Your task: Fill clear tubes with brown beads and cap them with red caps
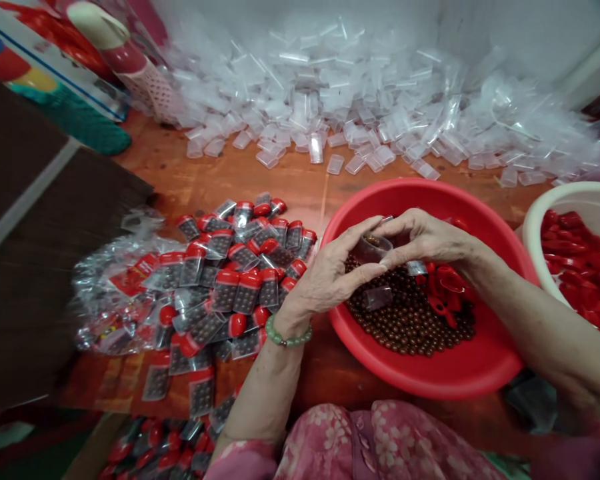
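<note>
Over the red basin (415, 383), both hands grip one clear plastic case (375, 248), its open mouth facing me, with a few brown balls visible inside. My left hand (333, 267), a green bead bracelet at its wrist, holds the case from the left. From the other side, my right hand (420, 237) pinches it with thumb and fingers. Small brown balls (405, 327) fill the basin's bottom. Among them lie red plastic caps (447, 287) and another clear case (377, 298). The fingers partly hide the held case.
Filled cases with red caps (225, 290) are heaped left of the basin, beside a clear plastic bag (100, 287). Empty clear cases (315, 100) pile along the wall. A white tub (533, 213) of red caps stands right. A dark box (40, 267) borders the left.
</note>
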{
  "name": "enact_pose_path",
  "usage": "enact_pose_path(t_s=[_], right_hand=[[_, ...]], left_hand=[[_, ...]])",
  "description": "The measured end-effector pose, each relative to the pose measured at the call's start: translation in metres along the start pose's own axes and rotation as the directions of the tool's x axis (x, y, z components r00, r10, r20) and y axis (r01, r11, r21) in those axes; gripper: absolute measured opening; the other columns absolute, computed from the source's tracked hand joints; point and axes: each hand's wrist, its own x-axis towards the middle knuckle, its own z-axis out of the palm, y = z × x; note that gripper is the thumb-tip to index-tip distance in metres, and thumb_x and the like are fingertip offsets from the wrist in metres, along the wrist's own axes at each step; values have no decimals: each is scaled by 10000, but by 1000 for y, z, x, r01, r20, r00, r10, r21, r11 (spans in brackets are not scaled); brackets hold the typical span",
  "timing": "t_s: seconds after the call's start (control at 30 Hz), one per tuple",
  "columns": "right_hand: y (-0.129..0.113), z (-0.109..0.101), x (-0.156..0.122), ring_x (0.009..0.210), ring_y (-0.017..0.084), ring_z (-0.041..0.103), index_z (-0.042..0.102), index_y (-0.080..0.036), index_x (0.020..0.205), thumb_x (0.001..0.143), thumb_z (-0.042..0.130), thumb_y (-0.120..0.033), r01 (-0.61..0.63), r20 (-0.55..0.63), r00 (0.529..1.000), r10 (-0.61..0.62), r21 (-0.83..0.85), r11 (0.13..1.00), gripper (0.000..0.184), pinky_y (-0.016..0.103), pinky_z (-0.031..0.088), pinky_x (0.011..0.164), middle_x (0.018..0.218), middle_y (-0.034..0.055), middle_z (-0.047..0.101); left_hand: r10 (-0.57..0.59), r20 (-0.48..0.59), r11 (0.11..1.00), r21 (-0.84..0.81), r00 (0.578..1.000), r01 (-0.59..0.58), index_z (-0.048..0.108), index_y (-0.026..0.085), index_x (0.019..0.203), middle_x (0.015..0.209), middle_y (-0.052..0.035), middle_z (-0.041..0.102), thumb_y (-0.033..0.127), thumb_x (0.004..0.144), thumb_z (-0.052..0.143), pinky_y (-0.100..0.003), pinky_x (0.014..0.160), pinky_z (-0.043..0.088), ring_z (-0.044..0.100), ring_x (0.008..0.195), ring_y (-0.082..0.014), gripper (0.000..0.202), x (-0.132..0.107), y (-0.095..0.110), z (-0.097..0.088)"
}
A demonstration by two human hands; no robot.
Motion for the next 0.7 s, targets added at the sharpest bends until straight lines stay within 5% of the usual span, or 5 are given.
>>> enact_pose_path(t_s=[0.23, 0.37, 0.43, 0.53, 0.7], right_hand=[[-2, 8, -5, 743, 151, 668, 794, -183, 862, 787, 811, -408, 79, -156, 983, -98, -122, 989, 238, 295, 557, 699, 815, 23, 742], [-5, 13, -12, 794, 159, 663, 754, -220, 1149, 801, 830, -426, 243, -300, 879, -370, -387, 890, 411, 331, 575, 743, 947, 37, 716], [-6, 15, -15, 827, 160, 630, 694, -265, 1304, 823, 819, -420, 303, -271, 803, -531, -581, 755, 521, 357, 575, 783, 1010, 44, 671], [-9, 16, -16, 927, 179, 606, 652, -308, 1379, 903, 746, -363, 351, -112, 787, -607, -728, 589, 489, 369, 569, 841, 1047, 58, 631], [-8, 14, -15, 926, 156, 602, 694, -318, 1325, 929, 720, -297, 418, -25, 785, -619, -716, 559, 398, 297, 555, 795, 1018, 50, 609]], left_hand=[[-184, -93, 939, -310, 978, 148, 696, 231, 1323, 1316, -78, 737, 349, 872, 768, -383, 1007, 598, 726, 1150, -242, 472, -2, 0, 0], [-266, -117, 863, -471, 957, 182, 709, 219, 1273, 1171, -70, 781, 405, 902, 727, -272, 750, 628, 757, 938, -184, 415, -1, 0, 1], [-226, -91, 883, -440, 970, 164, 735, 200, 1204, 1096, -62, 791, 382, 910, 722, -255, 796, 604, 745, 936, -167, 346, 1, 2, 2], [-182, -45, 926, -344, 982, 156, 747, 180, 1162, 1076, -57, 788, 328, 930, 695, -273, 915, 558, 726, 989, -169, 280, 3, 5, 2], [-178, -58, 925, -352, 982, 147, 738, 183, 1179, 1105, -55, 780, 339, 929, 683, -294, 931, 538, 711, 1015, -188, 300, 4, 7, 0]])
